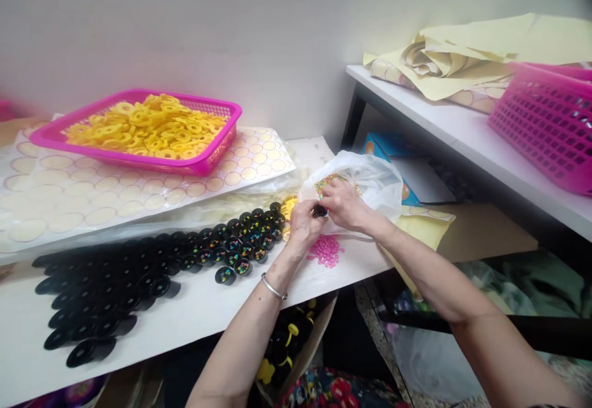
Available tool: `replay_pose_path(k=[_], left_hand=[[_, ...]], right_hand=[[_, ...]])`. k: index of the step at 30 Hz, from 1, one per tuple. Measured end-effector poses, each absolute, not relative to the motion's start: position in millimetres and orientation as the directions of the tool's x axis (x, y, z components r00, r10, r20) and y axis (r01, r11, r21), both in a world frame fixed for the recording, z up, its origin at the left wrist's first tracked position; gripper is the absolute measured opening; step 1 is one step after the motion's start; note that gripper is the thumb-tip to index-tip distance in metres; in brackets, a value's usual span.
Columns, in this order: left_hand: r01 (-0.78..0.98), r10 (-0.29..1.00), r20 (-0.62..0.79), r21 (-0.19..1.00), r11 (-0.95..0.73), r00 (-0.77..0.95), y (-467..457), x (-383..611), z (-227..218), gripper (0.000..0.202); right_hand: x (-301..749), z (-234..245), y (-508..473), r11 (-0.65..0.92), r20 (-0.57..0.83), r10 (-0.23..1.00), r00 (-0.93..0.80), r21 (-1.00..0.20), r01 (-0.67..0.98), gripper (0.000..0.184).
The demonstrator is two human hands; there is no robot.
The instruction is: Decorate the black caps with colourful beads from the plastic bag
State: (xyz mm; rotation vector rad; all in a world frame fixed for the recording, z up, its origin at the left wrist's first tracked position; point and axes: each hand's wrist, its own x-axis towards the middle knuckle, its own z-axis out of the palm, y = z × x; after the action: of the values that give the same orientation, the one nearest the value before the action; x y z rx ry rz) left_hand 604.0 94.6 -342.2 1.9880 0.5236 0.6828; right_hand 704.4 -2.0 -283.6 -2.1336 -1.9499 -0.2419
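Observation:
My left hand (303,226) and my right hand (341,203) meet over the right end of a white table (194,315). Together they pinch a small black cup (319,211), fingers closed round it. Just behind my hands lies a white plastic bag (374,180) with small multicoloured beads (326,182) in it. A little heap of pink beads (326,251) lies on the table below my hands. To the left stand several rows of black cups (139,272); those nearest my hands hold coloured beads (247,241). A metal bangle (274,288) sits on my left wrist.
A pink basket (203,163) of yellow rings (148,127) rests on sheets of round stickers (83,186) at the back left. A higher shelf (462,130) on the right carries yellowish paper (462,57) and another pink basket (546,124). A cardboard box (296,340) of black and yellow parts stands under the table.

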Motion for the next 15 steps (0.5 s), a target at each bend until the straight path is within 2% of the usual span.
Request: replay_pose_path(k=[1,3,6,8,11,13,15], left_hand=[[0.082,0.61,0.247,0.884,-0.459,0.753,93,604,-342,0.015],[0.069,0.615,0.237,0.9,-0.431,0.752,92,604,-343,0.01],[0.047,0.626,0.225,0.921,-0.387,0.746,92,605,-349,0.015],[0.041,0.636,0.211,0.933,-0.358,0.742,93,606,-354,0.02],[0.041,0.654,0.179,0.951,-0.305,0.735,93,605,-357,0.022],[0.038,0.674,0.159,0.963,-0.267,0.721,91,596,-353,0.024],[0.031,0.689,0.139,0.973,-0.228,0.711,89,575,-346,0.026]], right_hand=[[701,-282,-1,-0.07,0.256,0.965,0.06,0.029,0.997,0.018],[696,-280,-1,-0.037,0.234,0.972,0.007,0.124,0.992,0.017],[699,-284,-3,-0.073,0.303,0.952,0.042,0.093,0.993,0.019],[707,-292,-6,-0.113,0.39,0.913,0.12,-0.041,0.993,0.021],[719,-309,-9,-0.084,0.481,0.822,0.305,-0.427,0.9,0.015],[728,-319,-12,-0.052,0.423,0.779,0.462,-0.691,0.721,0.013],[736,-328,-17,-0.1,0.302,0.76,0.576,-0.821,0.562,0.017]])
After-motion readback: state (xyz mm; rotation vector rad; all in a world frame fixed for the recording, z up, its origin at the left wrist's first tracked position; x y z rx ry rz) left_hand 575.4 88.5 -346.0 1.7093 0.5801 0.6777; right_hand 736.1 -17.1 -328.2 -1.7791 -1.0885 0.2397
